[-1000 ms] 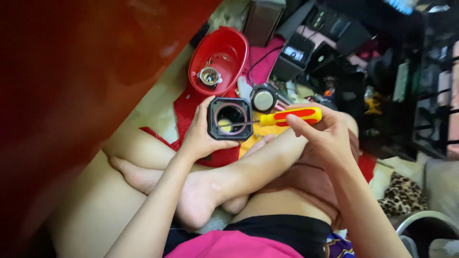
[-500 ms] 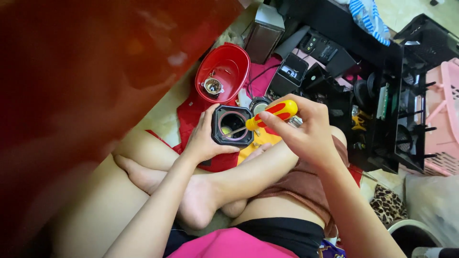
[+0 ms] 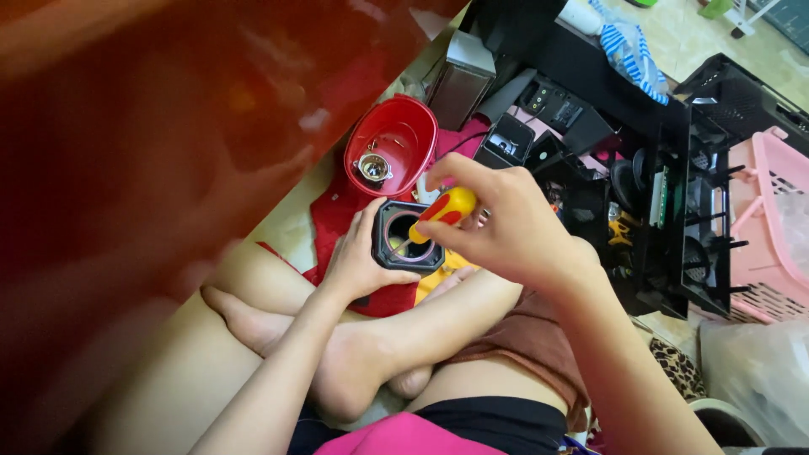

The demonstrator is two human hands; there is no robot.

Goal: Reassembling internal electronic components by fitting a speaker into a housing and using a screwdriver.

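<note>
Left hand (image 3: 358,261) clamps the square black plastic housing (image 3: 407,237); right hand (image 3: 506,227) grips the yellow-and-red-handled screwdriver (image 3: 442,212): keep tip seated, housing steady

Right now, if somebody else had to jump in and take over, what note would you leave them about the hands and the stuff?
Left hand: grip around the black square housing, held over the lap.
Right hand: grip on the yellow-and-red screwdriver, tip down inside the housing's round opening.
Red bowl-shaped part lies just beyond on a red cloth, a metal fitting inside it.
Done: red part is off.
Left: can't tell whether any screw inside has been turned.
</note>
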